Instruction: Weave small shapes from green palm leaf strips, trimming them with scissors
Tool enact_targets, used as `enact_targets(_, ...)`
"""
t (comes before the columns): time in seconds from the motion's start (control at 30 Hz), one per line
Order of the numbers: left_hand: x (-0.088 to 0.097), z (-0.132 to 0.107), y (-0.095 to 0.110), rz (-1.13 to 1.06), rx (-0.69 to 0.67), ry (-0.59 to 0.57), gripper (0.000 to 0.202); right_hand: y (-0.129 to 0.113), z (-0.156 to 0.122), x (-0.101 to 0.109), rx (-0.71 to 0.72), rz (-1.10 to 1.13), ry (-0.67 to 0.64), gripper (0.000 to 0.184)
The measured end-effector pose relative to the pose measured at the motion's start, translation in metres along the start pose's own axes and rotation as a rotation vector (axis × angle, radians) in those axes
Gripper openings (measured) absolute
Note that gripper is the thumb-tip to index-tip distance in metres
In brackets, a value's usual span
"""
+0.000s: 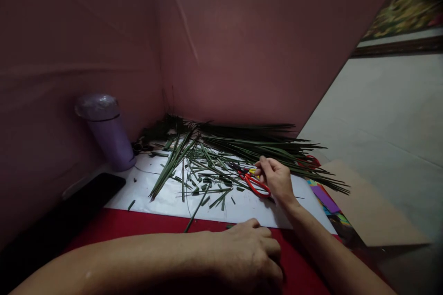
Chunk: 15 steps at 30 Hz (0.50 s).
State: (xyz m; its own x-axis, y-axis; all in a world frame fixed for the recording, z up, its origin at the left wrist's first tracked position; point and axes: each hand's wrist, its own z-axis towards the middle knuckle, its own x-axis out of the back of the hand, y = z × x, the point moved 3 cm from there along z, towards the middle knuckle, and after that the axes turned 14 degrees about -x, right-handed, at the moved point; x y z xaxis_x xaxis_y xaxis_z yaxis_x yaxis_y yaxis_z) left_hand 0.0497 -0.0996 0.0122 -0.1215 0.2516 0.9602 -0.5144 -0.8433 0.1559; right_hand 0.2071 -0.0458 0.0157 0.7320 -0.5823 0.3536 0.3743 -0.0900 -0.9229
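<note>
My right hand [277, 177] is over the white sheet [141, 196], its thumb and fingers pinched together. Whatever it may pinch is too small to make out. Just beside its fingertips lie red-handled scissors [258, 187] and a tool with yellow handles [254, 172]. My left hand [251, 251] is nearer to me, above the red cloth [145, 226], back upward and fingers curled under; what they hold, if anything, is hidden. Long narrow green leaves [273, 146] lie in a pile at the back, with a smaller bunch [169, 170] and many cut pieces [204, 189] in front.
A purple tumbler [112, 136] with a plastic-covered top stands at the left, near a black flat object [100, 189]. Pink panels [235, 55] close off the back and left. At the right are more red handles [309, 162] and a brown board [374, 207].
</note>
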Motion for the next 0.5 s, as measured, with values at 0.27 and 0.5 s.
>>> enact_targets(0.27,-0.006,-0.011,-0.022,0.236,0.163,0.006,0.015,0.009,0.024,0.016,0.095,-0.785,-0.133,0.003)
enact_targets(0.5,0.020,-0.063,-0.076,0.413,0.695,0.129,0.013,0.010,0.009,0.007,0.148,-0.881,-0.249,0.014)
